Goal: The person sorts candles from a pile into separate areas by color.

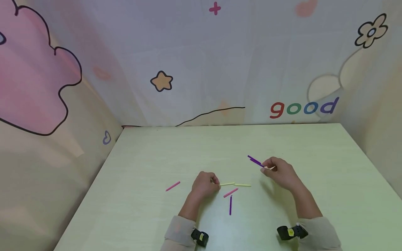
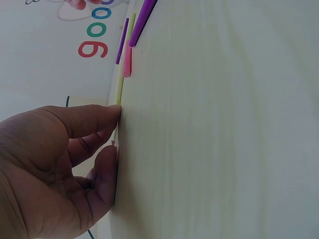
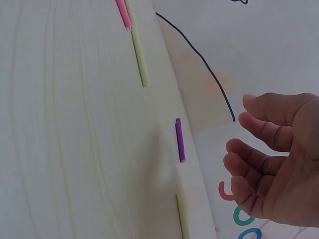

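My left hand [image 1: 205, 184] is low over the table, its thumb and fingertips pinching the left end of a yellow stick [image 1: 227, 184]. In the left wrist view that stick [image 2: 119, 92] runs away from the fingertips. A second yellow stick [image 1: 243, 185] continues its line to the right. Just below lie a pink stick [image 1: 230, 192] and an upright-pointing purple stick [image 1: 230, 205]. My right hand [image 1: 281, 172] hovers with loosely bent fingers, holding nothing in the right wrist view [image 3: 271, 159]. Left of it are purple strokes [image 1: 255, 161]; whether one stick or two, I cannot tell.
Another pink stick [image 1: 172, 186] lies left of the left hand. A yellow stick [image 3: 182, 216] sits beyond the purple stick [image 3: 180, 140] in the right wrist view. The pale table [image 1: 141, 153] meets a printed backdrop [image 1: 194, 62] at its far edge.
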